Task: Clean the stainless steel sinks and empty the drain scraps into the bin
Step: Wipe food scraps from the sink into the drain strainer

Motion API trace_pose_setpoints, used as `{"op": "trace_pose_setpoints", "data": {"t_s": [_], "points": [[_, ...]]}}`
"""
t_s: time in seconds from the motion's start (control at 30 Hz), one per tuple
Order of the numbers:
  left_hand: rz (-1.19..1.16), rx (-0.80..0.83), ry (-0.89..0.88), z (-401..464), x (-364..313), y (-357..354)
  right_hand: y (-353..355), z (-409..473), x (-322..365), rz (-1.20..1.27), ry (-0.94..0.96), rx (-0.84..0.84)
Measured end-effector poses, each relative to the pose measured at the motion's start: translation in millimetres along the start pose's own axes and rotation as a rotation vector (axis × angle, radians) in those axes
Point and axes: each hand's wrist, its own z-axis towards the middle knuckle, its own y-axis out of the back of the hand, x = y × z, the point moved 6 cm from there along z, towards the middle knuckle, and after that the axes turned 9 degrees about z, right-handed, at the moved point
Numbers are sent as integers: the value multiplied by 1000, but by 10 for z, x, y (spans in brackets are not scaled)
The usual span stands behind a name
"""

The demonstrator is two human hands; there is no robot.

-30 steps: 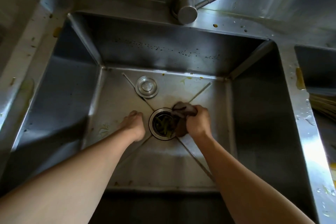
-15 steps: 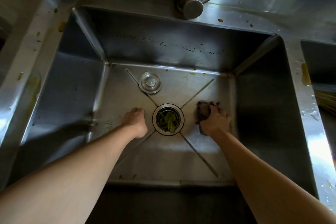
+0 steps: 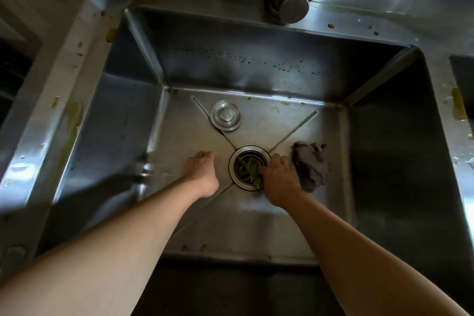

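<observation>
The left hand (image 3: 201,174) rests on the sink floor (image 3: 230,220), fingers curled under, holding nothing. Just right of its fingers sits the drain strainer (image 3: 249,167), full of green scraps (image 3: 247,168). The right hand (image 3: 279,179) is nearer: its fingertips reach over the strainer's right rim onto the scraps; whether they have gripped anything cannot be told. The grey rag (image 3: 311,165) lies loose beside its knuckles.

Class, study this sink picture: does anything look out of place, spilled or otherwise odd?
Yes. The drain stopper lies loose on the sink floor, away from the drain, which holds green scraps. A crumpled grey cloth lies beside it, and yellow smears mark the left rim.
</observation>
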Motion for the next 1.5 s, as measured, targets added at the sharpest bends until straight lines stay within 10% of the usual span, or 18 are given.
{"op": "trace_pose_setpoints", "data": {"t_s": [1.2, 1.5], "points": [[-337, -171, 100, 433, -433, -132, -40, 8, -142, 191, 236, -354], [-357, -188, 144, 407, -436, -80, 43, -59, -343, 577, 151, -304]]}}
